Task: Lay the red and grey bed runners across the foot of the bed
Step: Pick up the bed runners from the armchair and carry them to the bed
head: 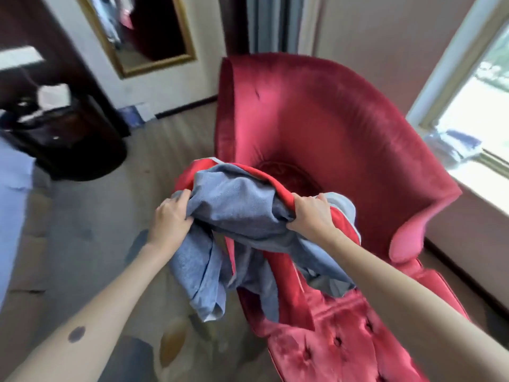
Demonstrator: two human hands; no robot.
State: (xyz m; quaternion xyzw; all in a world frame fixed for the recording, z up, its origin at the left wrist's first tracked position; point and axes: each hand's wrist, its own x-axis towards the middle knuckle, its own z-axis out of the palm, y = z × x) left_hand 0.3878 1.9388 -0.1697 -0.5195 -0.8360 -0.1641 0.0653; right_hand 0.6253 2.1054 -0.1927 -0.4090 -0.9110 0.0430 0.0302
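Note:
A bundled red and grey bed runner (pixel 242 208) hangs in the air over the front edge of a red velvet armchair. Its grey side faces up, and red folds (pixel 281 260) show along the top edge and underneath. My left hand (pixel 170 219) is shut on the left end of the bundle. My right hand (pixel 311 213) is shut on the right side, where the red edge meets the grey. Loose ends droop toward the floor between my forearms. A white bed edge (pixel 13 194) shows at the far left.
The red velvet armchair (pixel 330 128) with a tufted seat fills the right half. A window (pixel 479 111) is at the right. A dark wooden cabinet (pixel 63 139) and a gold-framed mirror (pixel 143 31) stand at the back left. Patterned carpet (pixel 91 244) covers the floor.

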